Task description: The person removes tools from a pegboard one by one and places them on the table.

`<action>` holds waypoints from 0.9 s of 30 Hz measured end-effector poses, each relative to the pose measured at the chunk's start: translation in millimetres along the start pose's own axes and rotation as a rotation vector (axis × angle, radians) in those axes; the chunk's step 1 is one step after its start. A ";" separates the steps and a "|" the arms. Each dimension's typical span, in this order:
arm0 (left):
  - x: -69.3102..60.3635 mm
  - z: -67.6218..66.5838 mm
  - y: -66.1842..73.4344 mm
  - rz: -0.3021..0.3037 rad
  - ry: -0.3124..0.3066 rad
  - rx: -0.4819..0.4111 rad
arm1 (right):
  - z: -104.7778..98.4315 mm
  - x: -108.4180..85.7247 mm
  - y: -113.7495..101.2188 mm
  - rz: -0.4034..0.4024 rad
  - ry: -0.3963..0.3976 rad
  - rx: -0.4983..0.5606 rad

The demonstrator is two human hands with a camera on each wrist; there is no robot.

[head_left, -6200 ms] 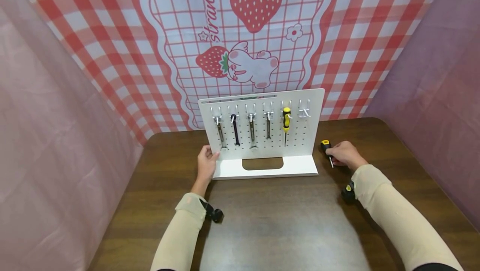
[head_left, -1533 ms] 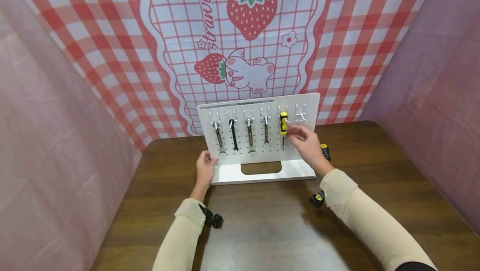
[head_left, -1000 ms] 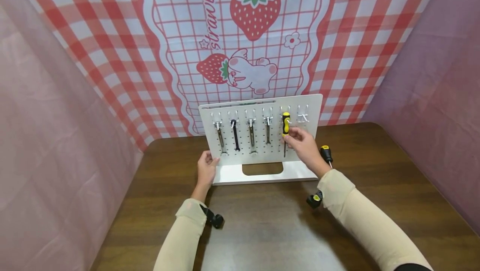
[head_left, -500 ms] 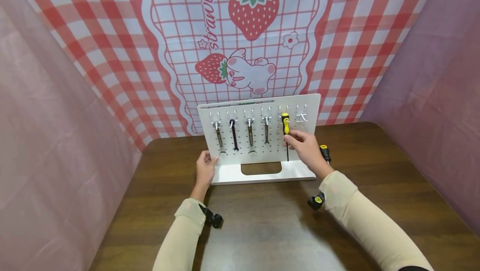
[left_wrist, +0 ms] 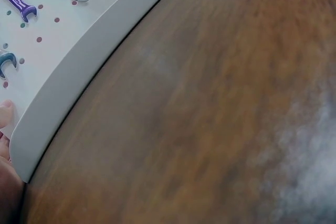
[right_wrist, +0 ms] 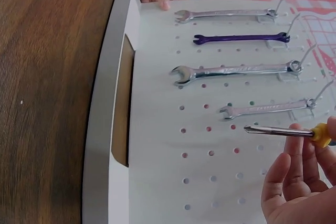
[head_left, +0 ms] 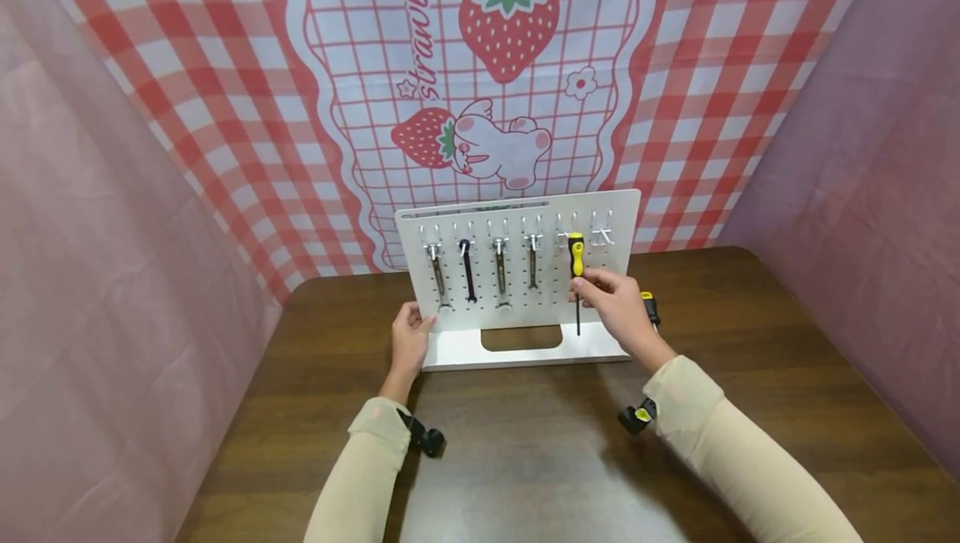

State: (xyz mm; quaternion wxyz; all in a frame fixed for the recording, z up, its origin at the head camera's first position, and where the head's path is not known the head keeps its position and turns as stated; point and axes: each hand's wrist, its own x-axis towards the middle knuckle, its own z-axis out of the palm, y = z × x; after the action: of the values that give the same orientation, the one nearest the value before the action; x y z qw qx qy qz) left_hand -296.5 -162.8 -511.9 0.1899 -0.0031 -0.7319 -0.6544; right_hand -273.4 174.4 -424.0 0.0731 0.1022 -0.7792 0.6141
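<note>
A white pegboard stand point(head_left: 480, 319) stands on the table, and my left hand point(head_left: 409, 347) grips its lower left edge, thumb in front. My right hand point(head_left: 618, 309) pinches a yellow-and-black screwdriver point(head_left: 577, 256) near the base of its handle. The screwdriver is upright, tip down, just in front of the board and off its hook. In the right wrist view its metal shaft point(right_wrist: 275, 130) points across the board. Several combination wrenches hang to the left, among them a dark purple one point(right_wrist: 239, 38) and a large silver one point(right_wrist: 236, 70).
A second black-and-yellow screwdriver point(head_left: 649, 306) lies on the table point(head_left: 517, 451) right of the board, partly hidden by my right wrist. At the board's right end, a white hook point(head_left: 603, 236) holds nothing. Behind hangs a strawberry-print cloth point(head_left: 510, 26).
My right hand has left the screwdriver on the table and taken the hanging one off its hook, drawing it forward, down and slightly right. My left hand stays at the board's edge.
</note>
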 end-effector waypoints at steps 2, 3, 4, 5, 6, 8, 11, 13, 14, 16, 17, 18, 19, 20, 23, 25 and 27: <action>-0.1 0.1 1.2 0.000 -0.002 0.005 | 0.0 -1.8 -2.6 -0.001 0.008 0.007; 1.6 0.6 -2.1 -0.002 0.001 0.001 | 0.0 -2.5 -3.8 -0.004 0.012 0.006; 3.3 1.2 -5.8 -0.003 0.005 -0.001 | -0.1 -3.2 -5.0 -0.006 0.014 0.007; 5.4 1.8 -10.2 -0.008 0.011 -0.001 | -0.2 -3.5 -5.8 -0.009 0.017 0.007; 7.5 2.1 -14.4 -0.007 0.017 -0.002 | -0.2 -3.8 -6.6 -0.012 0.019 0.013; 11.8 3.3 -24.2 -0.020 0.028 -0.016 | -0.8 -4.5 -7.6 -0.022 0.023 0.022; 13.5 3.6 -27.4 -0.022 0.036 -0.022 | -2.2 -5.7 -8.8 -0.033 0.028 0.025; 13.8 3.9 -27.9 -0.021 0.038 -0.034 | -3.3 -6.9 -9.6 -0.042 0.031 0.022; 13.9 4.1 -28.2 -0.021 0.038 -0.038 | -3.9 -7.7 -10.2 -0.047 0.033 0.019; 14.0 4.3 -28.0 -0.024 0.038 -0.035 | -5.2 -9.4 -11.4 -0.056 0.035 0.020; 14.0 4.6 -27.7 -0.029 0.038 -0.036 | -5.9 -10.5 -12.2 -0.062 0.036 0.019; 13.8 4.7 -27.7 -0.029 0.037 -0.033 | -6.9 -11.9 -13.1 -0.069 0.036 0.016; 13.6 4.8 -27.6 -0.029 0.035 -0.035 | -8.0 -13.4 -14.3 -0.071 0.036 0.014; 13.5 4.7 -27.0 -0.031 0.031 -0.034 | -9.4 -14.9 -15.1 -0.073 0.037 0.009; 7.2 2.8 -11.1 -0.025 0.010 -0.021 | -14.7 -19.1 -17.3 -0.070 0.036 -0.020; 2.4 0.8 -0.2 -0.021 -0.004 -0.018 | -18.8 -21.4 -17.8 -0.065 0.038 -0.045; -2.5 -1.0 10.2 -0.019 -0.014 -0.009 | -22.9 -23.3 -18.4 -0.065 0.042 -0.062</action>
State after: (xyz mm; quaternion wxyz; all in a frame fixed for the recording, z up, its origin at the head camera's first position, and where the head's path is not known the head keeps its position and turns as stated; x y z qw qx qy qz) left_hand -291.3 -161.6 -502.8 0.1784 -0.0014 -0.7304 -0.6593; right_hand -246.6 194.2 -406.9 0.1125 0.1121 -0.7925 0.5888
